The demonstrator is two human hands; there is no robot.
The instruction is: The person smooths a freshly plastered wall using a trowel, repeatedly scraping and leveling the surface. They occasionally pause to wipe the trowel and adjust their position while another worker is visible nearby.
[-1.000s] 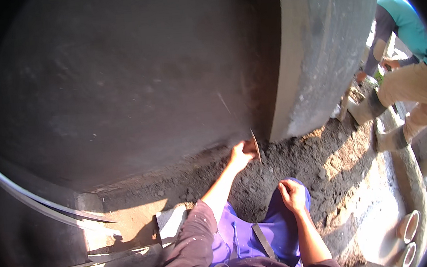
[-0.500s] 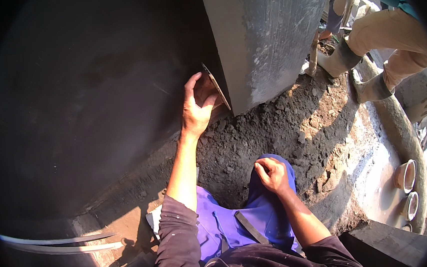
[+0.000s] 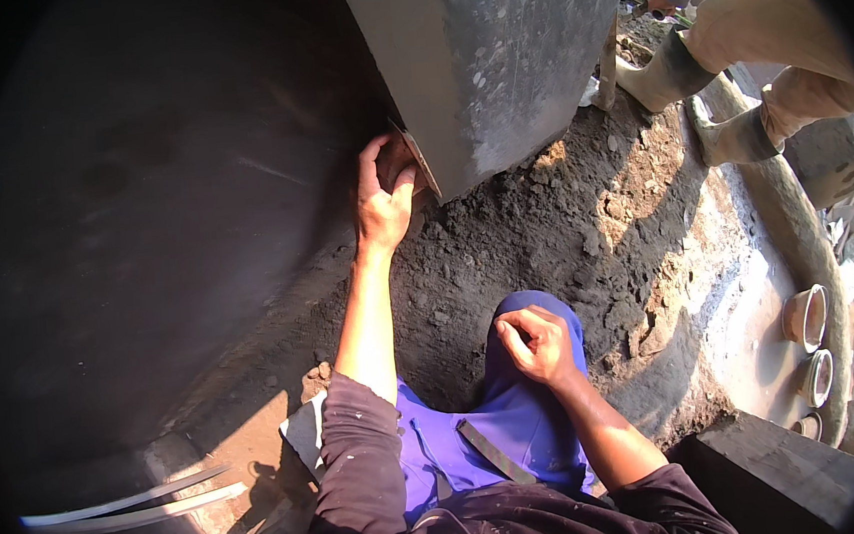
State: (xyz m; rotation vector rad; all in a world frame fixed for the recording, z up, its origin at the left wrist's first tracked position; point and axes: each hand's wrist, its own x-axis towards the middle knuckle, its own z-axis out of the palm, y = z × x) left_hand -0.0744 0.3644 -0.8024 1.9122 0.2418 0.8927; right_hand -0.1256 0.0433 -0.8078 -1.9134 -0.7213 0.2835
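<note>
My left hand point(image 3: 381, 195) reaches forward, its fingers and thumb curled round the back of a flat plastering trowel point(image 3: 417, 162). Only the thin plate edge shows clearly; the grip is hidden behind the fingers. The plate lies along the left side of a grey plastered column point(image 3: 502, 70), close to its lower corner. Resting on my bent right knee point(image 3: 540, 303), in blue trousers, is my right hand point(image 3: 540, 343). Its fingers are loosely folded with nothing seen in them.
Dark rubble soil point(image 3: 516, 250) spreads below the column. At the upper right another person stands in boots point(image 3: 673, 72), beside a thick pole point(image 3: 795, 228). Small buckets point(image 3: 804, 320) sit at the right, a concrete block point(image 3: 784, 465) lower right, pale strips point(image 3: 135, 511) lower left.
The view has shifted, moving the column up and left in the picture. The trowel plate in my left hand has come flatter against the column's side. My right hand stays on the knee.
</note>
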